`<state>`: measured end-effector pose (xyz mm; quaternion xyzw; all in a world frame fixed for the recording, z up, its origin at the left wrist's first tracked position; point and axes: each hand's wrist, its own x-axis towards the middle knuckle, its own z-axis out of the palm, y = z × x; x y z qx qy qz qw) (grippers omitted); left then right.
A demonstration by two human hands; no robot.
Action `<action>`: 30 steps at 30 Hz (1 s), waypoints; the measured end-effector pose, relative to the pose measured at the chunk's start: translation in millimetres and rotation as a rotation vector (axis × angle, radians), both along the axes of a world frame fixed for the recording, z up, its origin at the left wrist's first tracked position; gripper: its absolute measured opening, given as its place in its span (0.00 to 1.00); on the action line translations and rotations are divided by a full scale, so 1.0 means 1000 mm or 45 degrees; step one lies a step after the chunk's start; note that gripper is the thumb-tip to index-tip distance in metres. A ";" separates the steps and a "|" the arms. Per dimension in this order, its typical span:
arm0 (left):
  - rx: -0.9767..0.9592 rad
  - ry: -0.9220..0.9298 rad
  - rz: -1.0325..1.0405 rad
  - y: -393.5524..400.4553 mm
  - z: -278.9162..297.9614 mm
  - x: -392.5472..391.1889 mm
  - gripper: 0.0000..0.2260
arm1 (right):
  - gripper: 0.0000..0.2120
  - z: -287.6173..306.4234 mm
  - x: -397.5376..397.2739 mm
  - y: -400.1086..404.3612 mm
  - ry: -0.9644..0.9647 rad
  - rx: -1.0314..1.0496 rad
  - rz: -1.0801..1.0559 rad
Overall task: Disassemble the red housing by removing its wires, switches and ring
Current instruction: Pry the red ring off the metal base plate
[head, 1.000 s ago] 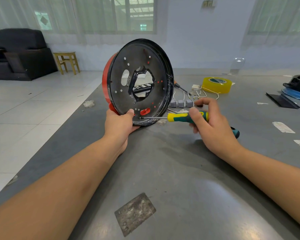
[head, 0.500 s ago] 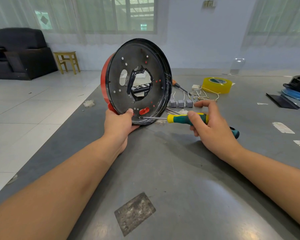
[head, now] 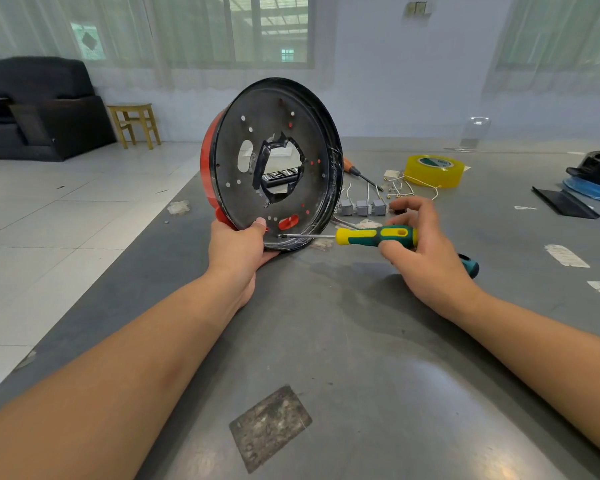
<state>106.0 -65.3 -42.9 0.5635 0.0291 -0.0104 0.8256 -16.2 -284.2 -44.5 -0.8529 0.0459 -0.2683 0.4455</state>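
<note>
— Red rim, black underside: that's the red housing (head: 274,164), and where do you have it?

— You stand it on edge on the grey metal table (head: 343,341), just left of centre, its black face turned toward you. Your left hand (head: 238,249) grips its lower edge at about 7 o'clock of the disc, thumb pressed on the black face, fingers curled underneath.

— And your right hand?

— Your right hand (head: 426,258) pinches the yellow-and-green screwdriver (head: 374,236) between thumb and fingers, forefinger lifted. The shaft lies level, pointing toward 9 o'clock, its tip at a screw near the disc's bottom rim, beside a red slot.

— What lies around you?

— Behind the housing, toward 1 o'clock, three grey switches (head: 362,206) with loose white wires (head: 404,188) sit on the table, an orange-handled screwdriver (head: 359,173) beside them, then a yellow tape roll (head: 433,169). Black and blue parts (head: 593,178) rest at the 2 o'clock edge. Off the table at 10 o'clock: white floor tiles, a wooden stool (head: 136,124), a black armchair (head: 39,105), curtained windows.
</note>
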 end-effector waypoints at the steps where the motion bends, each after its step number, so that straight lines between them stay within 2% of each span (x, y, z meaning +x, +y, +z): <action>1: 0.004 0.002 -0.001 0.000 0.000 0.000 0.14 | 0.16 0.001 0.000 0.000 -0.004 0.029 -0.010; 3: 0.010 0.006 0.000 0.000 0.000 0.000 0.14 | 0.12 0.001 0.001 0.001 -0.004 0.038 -0.038; 6: 0.000 0.014 0.010 0.000 0.000 0.000 0.15 | 0.14 -0.002 0.001 0.001 0.007 -0.038 -0.078; 10: -0.009 0.017 0.010 0.000 0.001 0.001 0.14 | 0.27 -0.001 0.000 0.000 0.004 -0.011 0.006; 13: 0.002 0.016 0.007 0.000 0.000 0.000 0.14 | 0.16 0.001 0.000 0.002 0.004 0.032 -0.034; 18: -0.016 0.018 0.010 0.001 0.000 0.002 0.14 | 0.16 0.000 -0.001 0.005 -0.004 -0.043 -0.044; 21: -0.014 0.022 0.009 0.001 -0.001 0.003 0.12 | 0.27 0.001 -0.003 0.004 -0.036 -0.096 0.000; 23: -0.013 0.022 0.008 0.000 -0.001 0.003 0.12 | 0.29 0.001 -0.003 0.004 -0.027 -0.107 0.014; 28: -0.017 0.019 0.001 0.000 -0.003 0.005 0.11 | 0.13 0.000 0.001 0.003 -0.076 0.049 0.037; 30: -0.018 0.023 0.004 0.000 -0.003 0.005 0.11 | 0.15 0.001 0.000 0.004 -0.100 -0.020 0.019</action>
